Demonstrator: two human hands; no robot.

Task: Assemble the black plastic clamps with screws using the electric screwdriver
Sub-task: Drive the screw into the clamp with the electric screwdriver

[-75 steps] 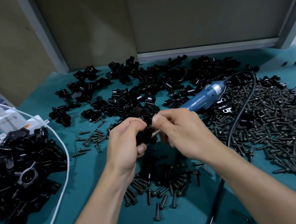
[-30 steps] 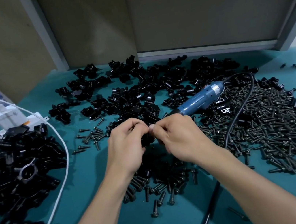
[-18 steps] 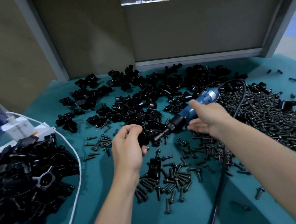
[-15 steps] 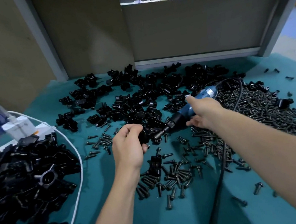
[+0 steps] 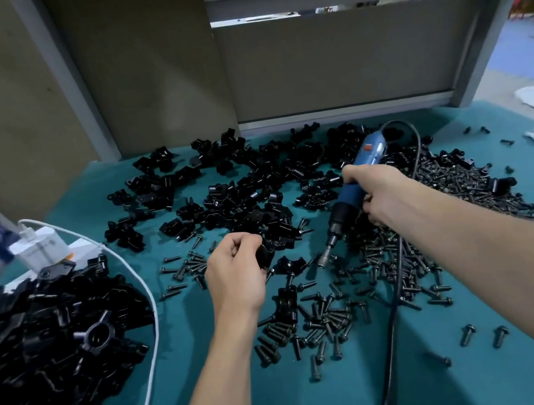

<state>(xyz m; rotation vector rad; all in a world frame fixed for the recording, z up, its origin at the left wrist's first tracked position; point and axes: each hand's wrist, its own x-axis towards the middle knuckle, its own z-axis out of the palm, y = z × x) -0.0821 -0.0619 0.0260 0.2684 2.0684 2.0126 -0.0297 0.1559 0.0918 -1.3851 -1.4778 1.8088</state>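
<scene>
My left hand (image 5: 234, 273) grips a black plastic clamp (image 5: 264, 254) above the teal table, its fingers curled round it and hiding most of it. My right hand (image 5: 376, 192) grips the blue electric screwdriver (image 5: 358, 181), lifted and tilted with its bit (image 5: 325, 256) pointing down-left, a short gap right of the clamp. Loose black screws (image 5: 325, 322) lie below the hands. The screwdriver's black cable (image 5: 392, 308) runs down toward the table's front edge.
Unassembled black clamps (image 5: 240, 192) spread across the back of the teal table (image 5: 323, 402). A large heap of screws (image 5: 457, 187) lies right. A pile of black clamps (image 5: 45, 353) fills the left, bordered by a white cable (image 5: 150, 323) from a white charger (image 5: 40, 246).
My right hand left the clamp, reached right to the screwdriver lying on the parts, closed round it and lifted it, tip swinging toward the clamp. My left hand kept holding the clamp.
</scene>
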